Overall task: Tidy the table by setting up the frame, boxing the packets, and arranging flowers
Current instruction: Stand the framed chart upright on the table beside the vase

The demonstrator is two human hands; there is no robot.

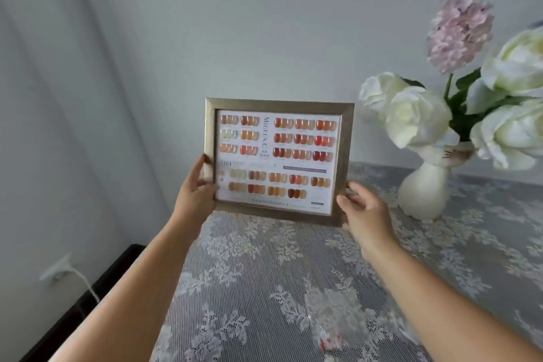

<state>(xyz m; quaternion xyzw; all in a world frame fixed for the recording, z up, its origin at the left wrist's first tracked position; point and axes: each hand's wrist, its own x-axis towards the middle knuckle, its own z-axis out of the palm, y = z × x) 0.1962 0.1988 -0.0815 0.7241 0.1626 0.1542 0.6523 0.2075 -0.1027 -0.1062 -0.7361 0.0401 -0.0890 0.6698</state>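
A gold-edged picture frame (343,161) showing a chart of nail colour swatches stands upright near the far edge of the table, its bottom edge at the lace cloth. My left hand (195,188) grips its lower left side, thumb on the front. My right hand (364,209) is at the lower right corner, fingers curled on the edge. A white vase (424,188) with white roses (417,117) and a tall pink flower spike (459,23) stands to the right of the frame. A clear packet (329,323) with a red mark lies on the near part of the table.
A grey lace tablecloth (264,258) covers the table. The wall stands directly behind the frame. On the left, past the table's edge, are a dark floor strip (97,288) and a wall socket (57,269) with a white cable.
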